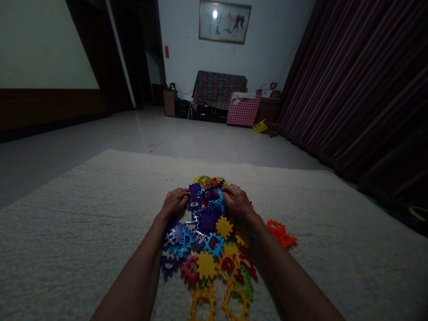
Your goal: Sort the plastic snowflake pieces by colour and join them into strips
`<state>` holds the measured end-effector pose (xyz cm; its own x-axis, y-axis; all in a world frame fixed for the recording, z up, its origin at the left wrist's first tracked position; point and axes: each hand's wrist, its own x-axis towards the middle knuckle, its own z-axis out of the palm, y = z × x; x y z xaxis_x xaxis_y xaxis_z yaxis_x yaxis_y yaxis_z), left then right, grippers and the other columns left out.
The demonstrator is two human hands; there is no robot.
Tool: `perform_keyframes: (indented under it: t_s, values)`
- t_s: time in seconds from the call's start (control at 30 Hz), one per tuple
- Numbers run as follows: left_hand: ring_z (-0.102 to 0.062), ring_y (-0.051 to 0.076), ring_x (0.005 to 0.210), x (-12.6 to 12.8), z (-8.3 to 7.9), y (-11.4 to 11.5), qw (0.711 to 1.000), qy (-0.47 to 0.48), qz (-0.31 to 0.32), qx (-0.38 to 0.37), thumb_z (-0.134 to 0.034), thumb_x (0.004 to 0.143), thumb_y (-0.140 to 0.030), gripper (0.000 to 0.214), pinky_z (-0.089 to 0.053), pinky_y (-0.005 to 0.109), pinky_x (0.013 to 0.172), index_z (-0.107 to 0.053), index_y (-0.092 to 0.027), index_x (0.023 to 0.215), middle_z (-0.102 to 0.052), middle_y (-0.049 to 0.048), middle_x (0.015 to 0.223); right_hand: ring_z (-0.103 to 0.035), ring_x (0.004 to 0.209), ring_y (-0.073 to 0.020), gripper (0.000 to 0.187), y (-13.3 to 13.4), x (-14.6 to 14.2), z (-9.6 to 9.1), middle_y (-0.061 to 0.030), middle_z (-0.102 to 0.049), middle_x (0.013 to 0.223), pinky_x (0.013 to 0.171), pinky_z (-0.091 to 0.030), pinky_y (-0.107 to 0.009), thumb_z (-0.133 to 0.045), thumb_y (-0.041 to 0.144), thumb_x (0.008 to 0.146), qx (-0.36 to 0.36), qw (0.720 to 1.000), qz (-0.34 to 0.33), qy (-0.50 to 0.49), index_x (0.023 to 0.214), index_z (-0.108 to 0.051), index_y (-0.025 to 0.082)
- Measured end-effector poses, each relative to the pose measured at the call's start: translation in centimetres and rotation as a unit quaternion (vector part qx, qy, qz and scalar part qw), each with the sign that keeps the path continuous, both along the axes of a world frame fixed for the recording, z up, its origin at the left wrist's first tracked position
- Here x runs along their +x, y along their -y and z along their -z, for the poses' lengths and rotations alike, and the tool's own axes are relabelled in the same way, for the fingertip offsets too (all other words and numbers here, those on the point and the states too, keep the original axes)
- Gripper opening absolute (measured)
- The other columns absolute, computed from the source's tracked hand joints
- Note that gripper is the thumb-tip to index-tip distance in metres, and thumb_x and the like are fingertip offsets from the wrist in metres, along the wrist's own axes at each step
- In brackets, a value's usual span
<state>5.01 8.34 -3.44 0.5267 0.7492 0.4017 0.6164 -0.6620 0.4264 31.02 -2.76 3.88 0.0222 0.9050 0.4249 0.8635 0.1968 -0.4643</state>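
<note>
Toothed plastic pieces (209,221), many colours: one long heap on a cream mat (100,214), between the two forearms. Left hand (175,201): fingers bent, half curled, at the heap's far left edge, tips touching a purple piece (194,188); whether they grip it, cannot tell. Right hand (236,199): opposite, partly closed, thumb and fingers against a light-blue piece (216,200); firmness of hold, cannot tell. Nearer part of the heap: yellow square piece (206,266), lying flat, a pink piece (190,269) just to its left. Apart from the heap, beyond the right forearm: orange pieces (282,234), on the mat. Surroundings: pale tiled floor (133,133); dark purple curtain (334,89), right side; framed picture (224,22) on the far wall; red-and-white checked cloth (243,109) below it
</note>
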Motion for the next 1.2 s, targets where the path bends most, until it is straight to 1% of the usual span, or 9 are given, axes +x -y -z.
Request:
perform_keyframes:
  t_s: [0.1,0.17,0.37,0.6,0.77,0.87,0.97,1.1,1.2]
  values:
    - [-0.062,0.020,0.113,0.0,0.0,0.0,1.000,0.006,0.002,-0.005,-0.049,0.085,-0.022,0.029,-0.046,0.039,0.103,-0.074,-0.026,0.099,-0.070,0.0030,0.119,-0.063,0.106,-0.0171,0.029,-2.6,-0.6,-0.7,-0.0055,-0.071,0.113,0.095,-0.045,-0.027,-0.049,0.019,0.090,-0.054,0.994,0.032,0.086,0.109,-0.071,0.022]
    - [-0.061,0.020,0.114,0.0,0.1,0.0,1.000,0.009,0.005,-0.009,-0.049,0.086,-0.022,0.029,-0.045,0.040,0.103,-0.074,-0.026,0.099,-0.070,0.0032,0.119,-0.062,0.108,-0.0191,0.031,-4.5,-1.2,-1.0,-0.0061,-0.070,0.117,0.095,-0.044,-0.030,-0.048,0.022,0.092,-0.080,0.988,0.051,0.120,0.113,-0.070,0.023]
    - [-0.061,0.020,0.114,-0.1,0.4,-0.2,1.000,0.015,0.007,-0.017,-0.050,0.086,-0.022,0.029,-0.045,0.040,0.104,-0.074,-0.027,0.101,-0.070,0.0030,0.120,-0.059,0.108,-0.0296,0.028,-8.8,-3.0,-0.4,-0.0178,-0.067,0.112,0.094,-0.039,-0.043,-0.053,0.028,0.088,-0.140,0.971,0.110,0.157,0.102,-0.074,0.016]
    - [-0.059,0.021,0.119,0.0,0.3,0.0,1.000,0.015,-0.008,-0.024,-0.051,0.084,-0.019,0.029,-0.042,0.041,0.107,-0.074,-0.026,0.100,-0.070,0.0031,0.121,-0.054,0.115,-0.0330,0.029,-11.0,-3.6,0.0,-0.0205,-0.063,0.117,0.098,-0.033,-0.049,-0.058,0.026,0.085,-0.171,0.962,0.154,0.149,0.109,-0.070,0.013]
    - [-0.059,0.022,0.120,0.0,0.2,0.0,1.000,0.006,-0.012,-0.024,-0.051,0.086,-0.020,0.029,-0.042,0.042,0.105,-0.074,-0.027,0.101,-0.069,0.0031,0.123,-0.058,0.109,-0.0324,0.021,-10.6,-3.4,0.6,-0.0190,-0.066,0.109,0.094,-0.037,-0.047,-0.059,0.021,0.082,-0.145,0.971,0.141,0.125,0.096,-0.072,0.013]
    - [-0.058,0.023,0.121,-0.1,0.2,0.0,1.000,0.005,-0.011,-0.023,-0.051,0.086,-0.022,0.028,-0.043,0.043,0.105,-0.074,-0.027,0.102,-0.070,0.0028,0.122,-0.059,0.106,-0.0280,0.021,-9.8,-3.0,0.6,-0.0143,-0.068,0.107,0.095,-0.038,-0.043,-0.056,0.022,0.085,-0.085,0.985,0.113,0.103,0.100,-0.071,0.016]
    - [-0.061,0.021,0.117,-0.2,0.4,-0.1,1.000,0.022,0.002,-0.022,-0.050,0.086,-0.024,0.028,-0.044,0.041,0.105,-0.074,-0.027,0.101,-0.070,0.0031,0.120,-0.060,0.105,-0.0222,0.024,-8.8,-2.5,-0.2,-0.0101,-0.069,0.108,0.095,-0.040,-0.035,-0.051,0.023,0.090,-0.011,0.994,0.078,0.071,0.106,-0.068,0.018]
    - [-0.064,0.020,0.112,-0.3,0.5,-0.3,0.998,0.052,-0.005,-0.030,-0.050,0.084,-0.025,0.028,-0.046,0.038,0.104,-0.074,-0.025,0.098,-0.072,0.0039,0.116,-0.062,0.100,-0.0202,0.025,-6.3,-1.0,-1.8,-0.0103,-0.069,0.106,0.091,-0.045,-0.031,-0.047,0.023,0.090,0.055,0.996,0.066,0.027,0.104,-0.067,0.017]
    - [-0.065,0.020,0.110,-0.3,0.4,-0.5,0.997,0.059,-0.014,-0.042,-0.051,0.080,-0.027,0.028,-0.047,0.037,0.104,-0.074,-0.024,0.095,-0.073,0.0039,0.114,-0.064,0.096,-0.0197,0.024,-3.0,1.1,-2.4,-0.0100,-0.070,0.102,0.089,-0.047,-0.030,-0.048,0.024,0.088,0.079,0.994,0.078,-0.004,0.101,-0.068,0.017]
